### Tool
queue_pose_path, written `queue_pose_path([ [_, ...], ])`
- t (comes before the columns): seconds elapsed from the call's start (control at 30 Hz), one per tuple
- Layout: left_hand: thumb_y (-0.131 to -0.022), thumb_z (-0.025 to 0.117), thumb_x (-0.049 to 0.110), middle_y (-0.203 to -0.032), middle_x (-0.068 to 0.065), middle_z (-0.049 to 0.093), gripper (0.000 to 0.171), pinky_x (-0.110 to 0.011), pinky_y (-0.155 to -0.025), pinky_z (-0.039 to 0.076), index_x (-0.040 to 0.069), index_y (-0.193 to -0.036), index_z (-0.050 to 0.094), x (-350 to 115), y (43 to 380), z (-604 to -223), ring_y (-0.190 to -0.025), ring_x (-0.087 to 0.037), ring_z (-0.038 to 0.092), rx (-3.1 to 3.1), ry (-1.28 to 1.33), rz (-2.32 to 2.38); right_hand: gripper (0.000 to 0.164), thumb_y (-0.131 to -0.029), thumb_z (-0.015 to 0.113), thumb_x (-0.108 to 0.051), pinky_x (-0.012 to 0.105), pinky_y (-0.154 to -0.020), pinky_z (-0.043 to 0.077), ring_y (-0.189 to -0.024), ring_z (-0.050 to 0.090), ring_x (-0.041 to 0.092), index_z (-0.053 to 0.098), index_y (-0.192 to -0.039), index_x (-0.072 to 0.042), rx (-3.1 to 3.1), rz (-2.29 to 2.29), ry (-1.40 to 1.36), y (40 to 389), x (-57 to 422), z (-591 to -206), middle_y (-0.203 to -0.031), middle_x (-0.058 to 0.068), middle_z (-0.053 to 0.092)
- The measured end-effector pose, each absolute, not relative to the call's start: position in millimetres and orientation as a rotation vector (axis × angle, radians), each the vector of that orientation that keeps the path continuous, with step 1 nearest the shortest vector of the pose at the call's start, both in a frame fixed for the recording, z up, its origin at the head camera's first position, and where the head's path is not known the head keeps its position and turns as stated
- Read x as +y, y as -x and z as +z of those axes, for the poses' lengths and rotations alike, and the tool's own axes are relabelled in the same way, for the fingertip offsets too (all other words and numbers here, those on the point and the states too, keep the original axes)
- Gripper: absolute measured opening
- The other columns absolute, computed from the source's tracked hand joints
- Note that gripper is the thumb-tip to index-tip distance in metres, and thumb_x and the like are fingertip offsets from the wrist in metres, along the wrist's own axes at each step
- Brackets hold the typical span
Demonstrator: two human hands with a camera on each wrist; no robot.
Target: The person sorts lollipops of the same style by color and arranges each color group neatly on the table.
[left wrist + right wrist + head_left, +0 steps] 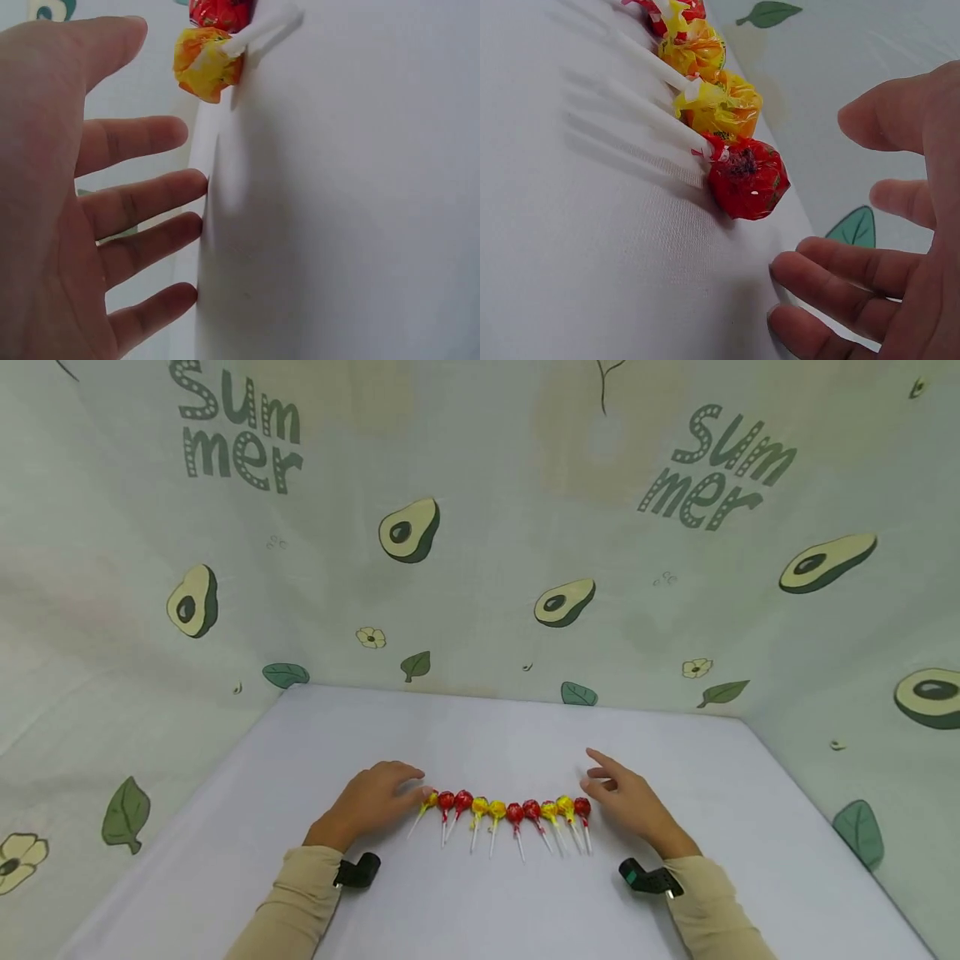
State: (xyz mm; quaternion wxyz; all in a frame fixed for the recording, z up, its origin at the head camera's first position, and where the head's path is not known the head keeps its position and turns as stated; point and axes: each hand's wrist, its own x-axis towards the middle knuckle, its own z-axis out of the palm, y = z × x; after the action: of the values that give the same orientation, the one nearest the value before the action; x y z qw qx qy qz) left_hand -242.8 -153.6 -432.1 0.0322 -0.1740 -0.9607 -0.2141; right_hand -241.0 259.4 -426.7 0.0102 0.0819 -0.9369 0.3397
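Observation:
Several wrapped lollipops lie in a row on the white table, red and yellow ones mixed, their white sticks pointing toward the person. My left hand (381,795) is at the row's left end, its thumb close to the outermost yellow lollipop (208,66). In the left wrist view its fingers are spread, with nothing between them. At the other end, my right hand (626,793) is beside the last red lollipop (748,180), fingers loosely bent and holding nothing. Next to that one lies a yellow lollipop (724,105).
The white table (480,902) extends around the row. Behind it hangs a pale cloth (480,568) printed with avocados, leaves and lettering. Black wrist devices sit on the left wrist (358,870) and the right wrist (649,878).

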Motion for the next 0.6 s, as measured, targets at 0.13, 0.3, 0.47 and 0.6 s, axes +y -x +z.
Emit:
queue_pose_path([
  [0.13,-0.096,0.063,0.045,-0.128,-0.005,0.065,0.04,-0.053,-0.104,0.041,0.017,-0.123,0.071,-155.7,241.9,-436.9,-0.127,-0.03,0.054,-2.932,0.592,-0.615,0.058,-0.1,0.062,-0.033,0.041,-0.083,0.053,-0.104,0.064,0.028,0.046,-0.149,-0.007,-2.877,1.16,-0.299,237.2,260.4,-432.5,-0.124,0.016,0.066],
  [0.3,-0.097,0.064,0.041,-0.126,-0.004,0.065,0.034,-0.053,-0.104,0.041,0.017,-0.12,0.072,-158.2,241.4,-440.2,-0.125,-0.029,0.054,-2.92,0.606,-0.692,0.048,-0.1,0.062,-0.035,0.037,-0.08,0.051,-0.1,0.063,0.022,0.059,-0.138,-0.006,-2.878,1.215,-0.298,235.0,262.4,-436.4,-0.118,0.01,0.068],
  [0.47,-0.097,0.065,0.036,-0.12,-0.001,0.066,0.032,-0.051,-0.103,0.043,0.016,-0.121,0.071,-158.0,243.8,-442.5,-0.122,-0.027,0.056,-2.897,0.627,-0.768,0.038,-0.1,0.063,-0.033,0.047,-0.092,0.049,-0.11,0.061,0.024,0.066,-0.13,-0.01,-2.895,1.185,-0.29,231.5,261.9,-438.7,-0.122,0.005,0.068],
  [0.6,-0.098,0.065,0.035,-0.117,0.001,0.066,0.031,-0.049,-0.102,0.044,0.016,-0.122,0.071,-156.6,248.2,-443.1,-0.119,-0.024,0.057,-2.881,0.613,-0.798,0.037,-0.099,0.064,-0.033,0.048,-0.091,0.049,-0.108,0.061,0.024,0.067,-0.128,-0.011,-2.9,1.171,-0.302,230.0,260.2,-436.5,-0.12,0.003,0.068],
])
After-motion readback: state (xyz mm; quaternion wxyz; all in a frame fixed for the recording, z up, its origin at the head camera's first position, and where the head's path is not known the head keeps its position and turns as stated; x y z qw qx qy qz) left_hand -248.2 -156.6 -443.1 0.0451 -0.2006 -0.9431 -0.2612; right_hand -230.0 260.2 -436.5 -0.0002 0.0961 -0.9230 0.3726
